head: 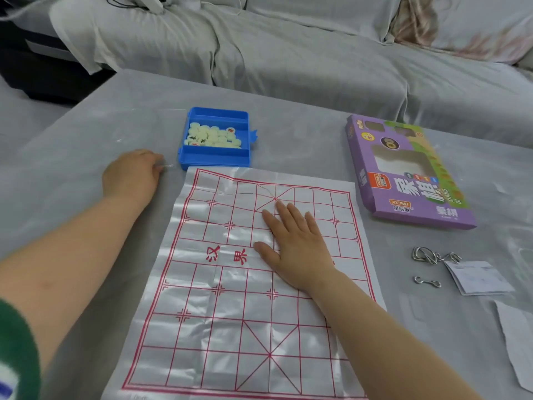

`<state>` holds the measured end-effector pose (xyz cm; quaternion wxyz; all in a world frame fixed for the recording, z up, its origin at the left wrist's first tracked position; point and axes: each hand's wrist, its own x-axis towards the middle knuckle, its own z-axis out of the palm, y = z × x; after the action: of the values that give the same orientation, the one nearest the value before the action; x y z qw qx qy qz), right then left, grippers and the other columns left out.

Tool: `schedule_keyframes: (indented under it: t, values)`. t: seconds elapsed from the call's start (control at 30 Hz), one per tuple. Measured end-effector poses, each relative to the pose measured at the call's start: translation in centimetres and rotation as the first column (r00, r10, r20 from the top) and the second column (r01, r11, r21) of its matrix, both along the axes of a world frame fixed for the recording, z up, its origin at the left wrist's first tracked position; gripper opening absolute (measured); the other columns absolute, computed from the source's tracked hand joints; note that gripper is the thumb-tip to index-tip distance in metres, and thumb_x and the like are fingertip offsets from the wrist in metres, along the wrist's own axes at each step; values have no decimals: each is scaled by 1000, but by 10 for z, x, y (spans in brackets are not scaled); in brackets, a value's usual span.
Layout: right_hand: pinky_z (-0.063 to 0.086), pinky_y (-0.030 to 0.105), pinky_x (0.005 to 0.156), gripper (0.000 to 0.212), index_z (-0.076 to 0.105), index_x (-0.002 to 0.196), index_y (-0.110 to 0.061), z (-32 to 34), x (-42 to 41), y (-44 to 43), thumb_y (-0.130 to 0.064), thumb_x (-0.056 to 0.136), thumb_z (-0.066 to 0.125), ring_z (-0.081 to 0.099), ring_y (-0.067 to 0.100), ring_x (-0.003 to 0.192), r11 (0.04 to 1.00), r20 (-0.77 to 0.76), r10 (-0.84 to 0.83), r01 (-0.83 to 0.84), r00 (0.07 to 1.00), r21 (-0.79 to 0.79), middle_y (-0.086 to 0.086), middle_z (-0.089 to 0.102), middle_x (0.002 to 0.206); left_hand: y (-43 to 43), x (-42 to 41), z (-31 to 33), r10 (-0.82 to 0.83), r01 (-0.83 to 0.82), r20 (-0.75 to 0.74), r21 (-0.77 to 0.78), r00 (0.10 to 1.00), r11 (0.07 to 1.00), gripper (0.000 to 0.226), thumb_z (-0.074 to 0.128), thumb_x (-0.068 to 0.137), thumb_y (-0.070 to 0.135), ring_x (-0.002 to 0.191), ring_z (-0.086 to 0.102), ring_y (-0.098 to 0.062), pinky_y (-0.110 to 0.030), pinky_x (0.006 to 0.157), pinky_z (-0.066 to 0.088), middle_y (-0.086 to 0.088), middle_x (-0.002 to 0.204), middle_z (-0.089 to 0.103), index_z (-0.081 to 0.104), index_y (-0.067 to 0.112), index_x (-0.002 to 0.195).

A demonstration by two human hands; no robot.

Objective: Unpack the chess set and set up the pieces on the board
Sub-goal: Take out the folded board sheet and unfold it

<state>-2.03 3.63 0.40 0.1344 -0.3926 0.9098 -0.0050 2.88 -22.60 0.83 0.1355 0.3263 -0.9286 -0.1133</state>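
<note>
Pressing the creased white red-gridded plastic board (230,313), the right hand (297,246) lies with straight fingers (288,215). The left hand (131,174) is left of the board, fingers curled, grip unclear. A blue plastic tray (215,160) of pale round pieces (213,137) sits at the board's far edge, a purple cardboard box (403,174) to its right.

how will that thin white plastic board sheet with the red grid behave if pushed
Probably floppy: the white plastic board sheet shows creases and ripples. Its glossy face likely slips easily unless the flat right hand holds it down.

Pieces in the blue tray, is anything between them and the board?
No lid covers the pieces; the blue tray lies open at the far edge of the board. Only the right hand lies flat on its middle squares.
</note>
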Motion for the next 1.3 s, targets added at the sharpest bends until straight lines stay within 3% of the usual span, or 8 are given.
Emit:
schedule_keyframes:
  t: [0.17, 0.3, 0.43, 0.67, 0.9, 1.03, 1.13, 1.3]
  values:
    - [-14, 34, 112, 63, -4, 146, -30, 1, 0, 0, -58, 92, 11, -16, 15, 142, 1000, -3, -3, 3, 1000, 8, -3, -14, 154, 4, 9, 6, 235, -211, -188, 142, 954, 967, 30, 53, 89, 20, 113, 43, -41, -42, 93, 34, -26, 119, 52, 57, -3, 109]
    - [-16, 33, 109, 92, -6, 145, -31, 3, 9, 6, -78, 66, -16, -16, 16, 141, 1000, -8, -12, 12, 1000, 9, -4, -15, 154, 11, 15, 16, 290, -263, -26, 349, 957, 899, 43, 42, 94, 33, 102, 54, -38, -36, 80, 42, -25, 107, 60, 61, -5, 100]
    - [-18, 32, 106, 112, -7, 145, -32, 1, 15, 12, -70, 44, -37, -16, 16, 141, 1000, -25, -12, 12, 1000, 9, -4, -15, 154, 6, -4, 25, 501, -228, -62, 838, 863, 496, 48, 46, 93, 37, 27, 50, -6, -8, 31, 32, -11, 67, 57, 49, -4, 118]
    - [-17, 31, 106, 112, -3, 145, -34, -2, 15, 12, -69, 43, -36, -14, 14, 142, 999, -35, -33, 32, 999, -26, -6, -12, 155, -1, -25, 26, 682, -111, -81, 966, 727, 233, 15, 55, 90, 26, 18, 38, -3, -6, 27, 27, -4, 40, 51, 49, 12, 92]
    - [-19, 30, 106, 104, -4, 145, -35, 0, 15, 11, -67, 49, -30, -15, 13, 142, 999, -27, -41, 40, 999, -35, -8, -15, 154, 5, -50, 27, 735, -66, -144, 966, 663, 249, 13, 54, 87, 18, 49, 38, -12, -18, 43, 37, -2, 63, 42, 47, 10, 80]
    - [-20, 29, 105, 97, -4, 145, -35, 4, 16, 10, -65, 54, -20, -16, 12, 141, 997, -2, -57, 57, 998, -52, -9, -15, 154, 18, -61, 30, 759, 110, -202, 979, 619, 171, 32, 31, 97, 14, 94, 59, -19, -25, 83, 49, -9, 114, 58, 44, 5, 125]
    - [-21, 29, 105, 98, -5, 144, -36, 2, 15, 11, -66, 53, -22, -17, 12, 141, 997, -1, -57, 57, 998, -48, -9, -15, 153, 19, -61, 32, 724, 175, -203, 978, 660, 115, 42, 14, 97, 8, 126, 43, -27, -33, 97, 41, -16, 142, 37, 34, 6, 134]
    - [-21, 30, 105, 108, -6, 144, -38, -1, 14, 12, -70, 45, -34, -17, 11, 141, 998, -14, -48, 48, 999, -45, -10, -16, 153, 25, -53, 40, 740, 274, -194, 962, 644, 13, 44, 16, 96, 2, 122, 47, -28, -43, 92, 44, -15, 141, 39, 31, 8, 136]
